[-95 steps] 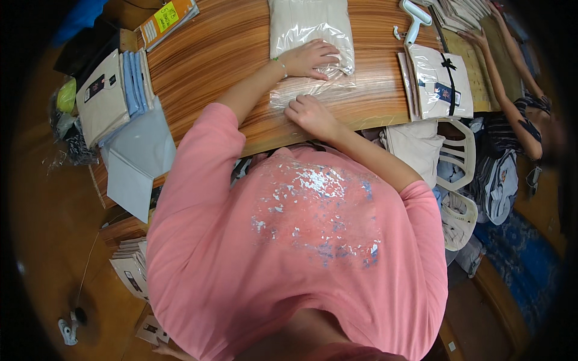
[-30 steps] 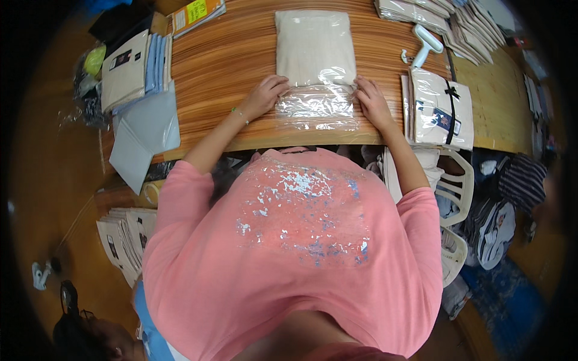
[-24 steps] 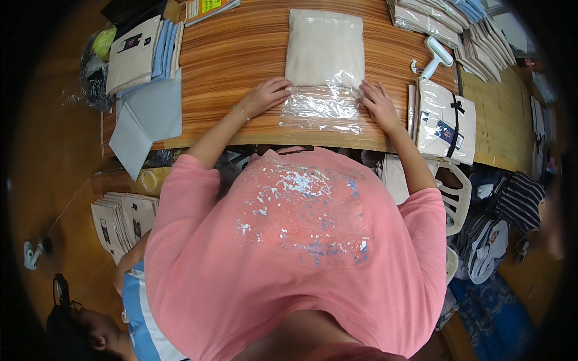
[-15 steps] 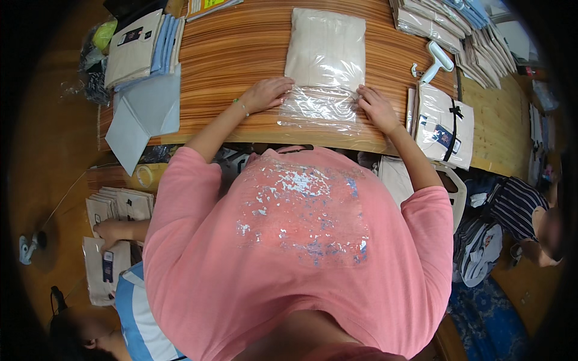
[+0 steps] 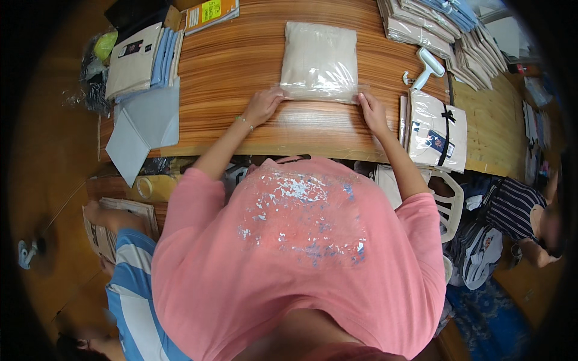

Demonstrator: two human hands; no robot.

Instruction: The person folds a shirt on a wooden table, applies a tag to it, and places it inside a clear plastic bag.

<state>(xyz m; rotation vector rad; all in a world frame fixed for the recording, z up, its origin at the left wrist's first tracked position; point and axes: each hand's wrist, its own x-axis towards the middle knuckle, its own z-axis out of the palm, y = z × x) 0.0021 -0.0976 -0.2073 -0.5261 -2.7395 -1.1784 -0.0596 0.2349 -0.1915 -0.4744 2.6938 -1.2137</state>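
Observation:
In front of me on the wood-grain table lies a folded beige garment inside a clear plastic bag. My left hand is closed with the fingertips pinching the bag's near left corner. At the near right corner, my right hand grips the bag between thumb and fingers. The bag's loose flap is turned in along the garment's near edge, between both hands; how far it goes under or over is hard to make out.
A white lint roller and a bagged garment stack with a black ribbon lie to the right. More packed garments stand beyond. On the left are folded garments and grey sheets. Co-workers sit nearby.
The bag's flap, spread flat toward me before, is now folded in at the garment's near edge. Both hands have closed on its corners. The co-worker at left has leaned over the garments there.

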